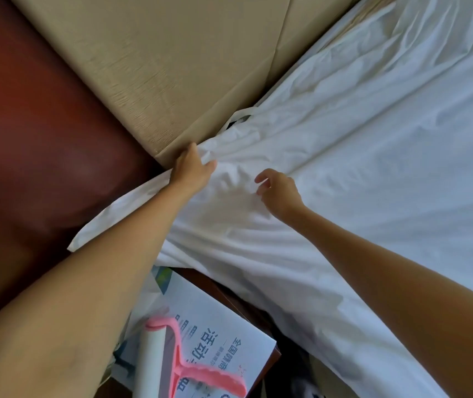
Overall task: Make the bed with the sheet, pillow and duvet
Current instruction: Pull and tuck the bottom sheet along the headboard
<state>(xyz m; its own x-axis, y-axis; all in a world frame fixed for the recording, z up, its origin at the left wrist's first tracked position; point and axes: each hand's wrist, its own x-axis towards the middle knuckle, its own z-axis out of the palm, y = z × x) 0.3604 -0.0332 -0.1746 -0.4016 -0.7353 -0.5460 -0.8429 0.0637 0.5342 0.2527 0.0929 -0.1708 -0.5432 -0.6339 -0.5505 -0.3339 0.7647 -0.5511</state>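
A white sheet (373,145) lies wrinkled over the bed, filling the right side of the head view. Its corner bunches up where the mattress meets the beige padded headboard (155,61). My left hand (192,170) grips the bunched sheet at that corner, right against the headboard's lower edge. My right hand (279,193) hovers just over the sheet a little to the right, fingers loosely curled and holding nothing. A flap of sheet hangs off the bed's edge under my left forearm. No pillow or duvet is in view.
A dark red-brown wooden panel (28,133) stands left of the headboard. Below the bed's corner a bedside stand carries a white printed booklet (218,334) and a pink-handled lint roller (172,363).
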